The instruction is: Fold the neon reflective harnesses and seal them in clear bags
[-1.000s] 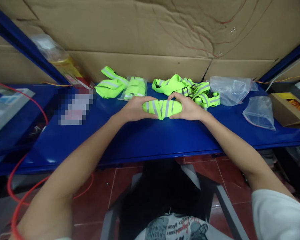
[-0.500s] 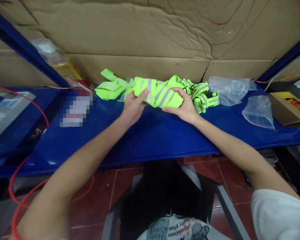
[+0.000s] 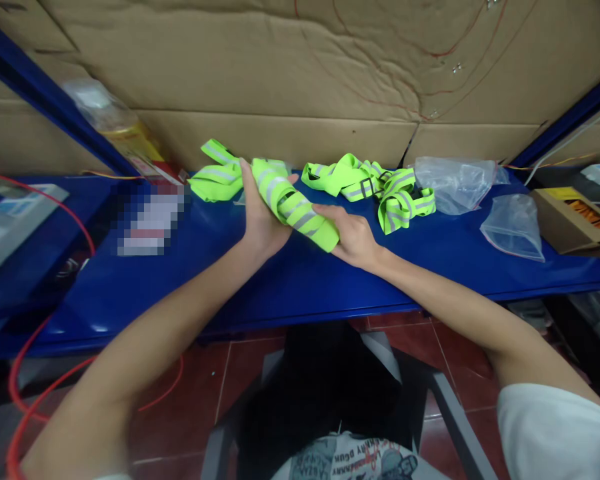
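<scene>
Between my hands is a rolled bundle of neon-yellow reflective strap (image 3: 300,212) with silver-grey stripes, tilted down to the right above the blue tabletop (image 3: 300,280). My left hand (image 3: 263,217) cups its left part from below, with the thumb raised beside it. At the lower right end, my right hand (image 3: 354,233) grips the roll, thumb on top. Behind my left hand lies a folded piece of the same strap (image 3: 217,175). A loose heap of reflective straps (image 3: 380,183) with black buckles rests beyond my right hand.
Clear plastic bags (image 3: 450,183) and another zip bag (image 3: 515,227) lie at the right, beside an open cardboard box (image 3: 575,217). A bottle (image 3: 115,120) stands at the back left. Cardboard (image 3: 260,73) lines the back. A red hose (image 3: 17,380) loops at the left.
The roll has turned from nearly level to slanting down to the right and come nearer. My right hand has moved down and left, uncovering the strap heap; my left thumb has lifted.
</scene>
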`<state>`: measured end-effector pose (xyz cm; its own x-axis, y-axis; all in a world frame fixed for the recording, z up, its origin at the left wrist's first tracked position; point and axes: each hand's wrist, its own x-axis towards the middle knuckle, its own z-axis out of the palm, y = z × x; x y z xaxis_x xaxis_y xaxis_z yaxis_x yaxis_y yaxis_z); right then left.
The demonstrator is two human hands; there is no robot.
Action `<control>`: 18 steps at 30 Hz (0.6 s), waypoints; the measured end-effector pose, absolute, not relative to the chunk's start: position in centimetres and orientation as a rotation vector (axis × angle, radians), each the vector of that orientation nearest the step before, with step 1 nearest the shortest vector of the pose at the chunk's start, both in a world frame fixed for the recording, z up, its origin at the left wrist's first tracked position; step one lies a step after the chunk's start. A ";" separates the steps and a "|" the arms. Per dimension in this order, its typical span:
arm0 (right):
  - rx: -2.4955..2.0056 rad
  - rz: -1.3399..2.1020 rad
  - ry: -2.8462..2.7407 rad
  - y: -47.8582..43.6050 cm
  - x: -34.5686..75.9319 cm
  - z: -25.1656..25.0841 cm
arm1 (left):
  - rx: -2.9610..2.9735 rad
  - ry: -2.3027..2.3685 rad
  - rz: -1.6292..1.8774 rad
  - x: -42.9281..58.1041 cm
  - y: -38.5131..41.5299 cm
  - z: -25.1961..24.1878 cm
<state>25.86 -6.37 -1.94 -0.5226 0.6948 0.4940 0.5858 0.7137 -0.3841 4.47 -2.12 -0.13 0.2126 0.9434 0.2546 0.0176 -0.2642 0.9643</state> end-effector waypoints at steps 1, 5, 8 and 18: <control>-0.936 0.168 -2.314 -6.4 25.8 -2.2 | 1.502 0.910 1.205 4.4 -2.5 0.2; -0.963 -0.011 -2.393 -6.6 25.3 -1.9 | 1.391 0.831 1.293 4.9 -3.5 0.8; -1.020 -0.143 -2.464 -6.6 24.8 -1.2 | 1.340 0.839 1.302 5.5 -3.9 0.4; -1.012 -0.252 -2.503 -6.9 24.2 -1.2 | 1.425 0.924 1.285 5.1 -3.0 -1.8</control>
<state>24.20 -6.94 -1.16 -0.6432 0.6188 0.4511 0.6962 0.7178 0.0080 5.07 -3.03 -1.76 0.1546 0.9559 0.2497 -0.0671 -0.2420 0.9679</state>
